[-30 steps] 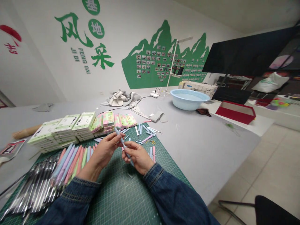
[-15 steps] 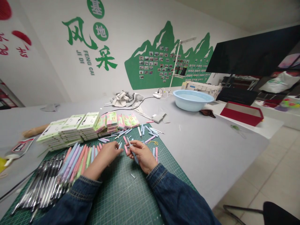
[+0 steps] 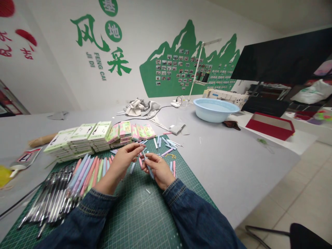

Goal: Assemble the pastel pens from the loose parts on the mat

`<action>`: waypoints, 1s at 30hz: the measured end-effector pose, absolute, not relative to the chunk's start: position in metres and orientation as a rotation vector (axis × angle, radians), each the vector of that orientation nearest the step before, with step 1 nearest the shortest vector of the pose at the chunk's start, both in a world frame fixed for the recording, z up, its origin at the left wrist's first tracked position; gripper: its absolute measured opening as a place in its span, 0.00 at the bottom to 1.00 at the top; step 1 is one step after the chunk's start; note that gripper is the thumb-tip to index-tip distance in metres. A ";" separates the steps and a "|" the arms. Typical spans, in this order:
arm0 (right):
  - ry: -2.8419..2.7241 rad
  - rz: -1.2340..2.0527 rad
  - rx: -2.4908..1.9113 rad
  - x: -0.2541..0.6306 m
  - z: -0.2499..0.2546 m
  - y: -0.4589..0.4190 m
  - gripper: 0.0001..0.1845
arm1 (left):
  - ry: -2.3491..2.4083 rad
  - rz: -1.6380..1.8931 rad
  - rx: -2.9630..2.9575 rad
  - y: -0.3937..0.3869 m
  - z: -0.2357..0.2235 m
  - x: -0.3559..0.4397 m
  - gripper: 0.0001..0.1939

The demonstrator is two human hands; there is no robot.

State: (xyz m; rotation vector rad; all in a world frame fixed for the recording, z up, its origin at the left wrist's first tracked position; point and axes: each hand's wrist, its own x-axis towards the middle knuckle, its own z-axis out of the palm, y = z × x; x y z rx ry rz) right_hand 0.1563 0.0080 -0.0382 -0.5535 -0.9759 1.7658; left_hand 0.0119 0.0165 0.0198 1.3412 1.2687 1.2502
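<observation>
My right hand (image 3: 160, 170) is closed around a light-blue pen (image 3: 150, 171), which slants up and to the left between the fingers. My left hand (image 3: 123, 162) has its thumb and fingertips pinched together at the upper end of that pen; whether they grip the pen's tip or a small part is too fine to make out. Both hands are above a green cutting mat (image 3: 140, 214). Just below them lies a blue pen piece (image 3: 132, 168). Loose pink, blue and purple pen parts (image 3: 168, 152) are scattered beyond the fingers. A small whitish bit (image 3: 147, 191) rests on the mat.
Left of my hands lie pastel pens (image 3: 84, 173) and black-and-clear pens (image 3: 49, 197). Behind stand stacked white-green boxes (image 3: 80, 138) and pink-green boxes (image 3: 126, 129). Farther back are crumpled cloth (image 3: 137, 107), a blue basin (image 3: 215, 112) and a red box (image 3: 269, 127).
My left hand has moved up and right, from beside the pen to its upper end. My right hand keeps holding the pen. The view has shifted slightly.
</observation>
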 end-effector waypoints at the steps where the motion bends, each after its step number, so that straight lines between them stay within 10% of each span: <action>1: -0.966 1.784 -0.556 0.156 -0.038 0.008 0.14 | 1.227 1.265 1.322 0.018 0.018 0.014 0.18; 18: -0.843 1.993 -0.483 0.159 -0.033 0.007 0.11 | 1.166 1.804 0.980 0.033 0.013 -0.006 0.17; 30: -0.489 1.689 -0.573 0.161 -0.037 0.015 0.05 | 1.994 0.364 2.026 0.026 -0.026 0.004 0.10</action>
